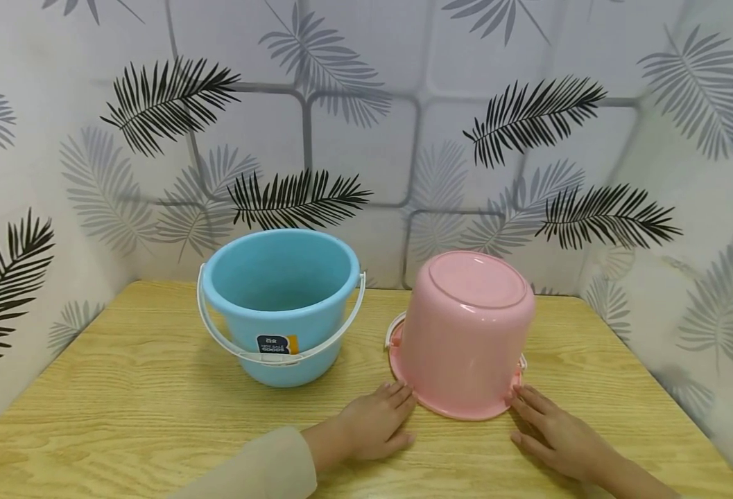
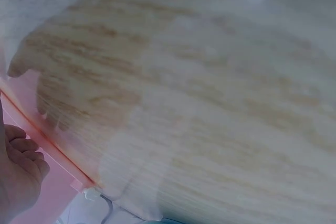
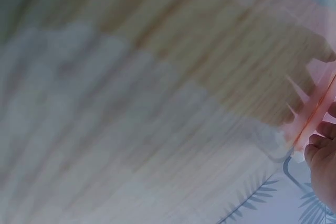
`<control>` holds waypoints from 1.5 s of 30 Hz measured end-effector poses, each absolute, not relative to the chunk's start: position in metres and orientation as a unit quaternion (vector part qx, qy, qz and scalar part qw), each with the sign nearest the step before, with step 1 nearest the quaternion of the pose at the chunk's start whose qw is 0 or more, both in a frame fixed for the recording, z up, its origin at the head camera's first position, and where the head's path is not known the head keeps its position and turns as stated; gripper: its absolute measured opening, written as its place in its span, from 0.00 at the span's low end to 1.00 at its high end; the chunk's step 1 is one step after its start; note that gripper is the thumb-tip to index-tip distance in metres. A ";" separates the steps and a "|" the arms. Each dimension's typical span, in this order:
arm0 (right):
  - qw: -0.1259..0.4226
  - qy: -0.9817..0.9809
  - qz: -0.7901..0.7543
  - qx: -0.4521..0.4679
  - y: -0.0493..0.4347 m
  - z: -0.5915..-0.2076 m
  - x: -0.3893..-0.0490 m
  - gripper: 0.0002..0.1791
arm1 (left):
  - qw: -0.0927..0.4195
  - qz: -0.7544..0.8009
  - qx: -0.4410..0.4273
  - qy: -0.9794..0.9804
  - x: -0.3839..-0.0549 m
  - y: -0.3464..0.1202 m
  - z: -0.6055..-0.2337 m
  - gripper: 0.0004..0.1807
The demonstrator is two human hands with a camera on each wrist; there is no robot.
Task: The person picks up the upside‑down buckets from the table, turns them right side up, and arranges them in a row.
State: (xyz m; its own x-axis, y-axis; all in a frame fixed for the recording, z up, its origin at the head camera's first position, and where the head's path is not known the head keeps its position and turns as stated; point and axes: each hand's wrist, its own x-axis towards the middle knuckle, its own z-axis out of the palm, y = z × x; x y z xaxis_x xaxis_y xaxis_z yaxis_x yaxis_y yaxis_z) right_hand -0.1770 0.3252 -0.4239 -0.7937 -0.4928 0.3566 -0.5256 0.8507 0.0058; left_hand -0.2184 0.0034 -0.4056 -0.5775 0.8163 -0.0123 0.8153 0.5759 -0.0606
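Note:
A pink bucket (image 1: 466,333) stands upside down on the wooden table, its base facing up and its rim on the tabletop. My left hand (image 1: 375,423) lies at the near left of that rim, fingertips right at the edge. At the near right of the rim, the fingertips of my right hand (image 1: 553,433) touch the bucket. Both hands have loosely extended fingers with the thumbs apart. In the left wrist view, the left hand (image 2: 23,171) shows beside the pink rim; the right wrist view shows part of the right hand (image 3: 323,161) against it.
To the left, a light blue bucket (image 1: 285,346) stands upright, its white handle (image 1: 216,336) hanging at the front over a dark label. Behind the wooden table (image 1: 123,388) rises a wall covering (image 1: 366,152) with a leaf pattern.

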 end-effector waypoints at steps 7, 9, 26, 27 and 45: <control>0.178 -0.947 0.040 0.266 0.326 -0.424 -0.175 0.28 | 0.025 0.030 -0.474 -0.880 -0.215 0.000 -0.409 0.33; 0.181 -0.946 0.037 0.267 0.326 -0.425 -0.174 0.28 | 0.029 0.028 -0.477 -0.878 -0.214 -0.001 -0.410 0.33; 0.160 -0.947 0.040 0.276 0.324 -0.421 -0.166 0.28 | 0.038 0.023 -0.501 -0.864 -0.199 -0.012 -0.408 0.32; 0.164 -0.946 0.039 0.278 0.324 -0.421 -0.166 0.28 | 0.041 0.021 -0.503 -0.863 -0.198 -0.012 -0.408 0.32; 0.166 -0.942 0.129 0.260 0.331 -0.414 -0.191 0.51 | -0.048 -0.218 -0.331 -0.917 -0.235 -0.025 -0.410 0.48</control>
State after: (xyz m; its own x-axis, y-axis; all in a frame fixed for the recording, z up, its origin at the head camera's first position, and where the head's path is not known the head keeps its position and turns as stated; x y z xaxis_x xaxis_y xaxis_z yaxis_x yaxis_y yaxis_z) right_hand -0.1906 0.3308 -0.4145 -0.8090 -0.4479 0.3806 -0.5338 0.8309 -0.1570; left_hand -0.2350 -0.0249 -0.4096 -0.7766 0.6275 0.0568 0.5858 0.6860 0.4315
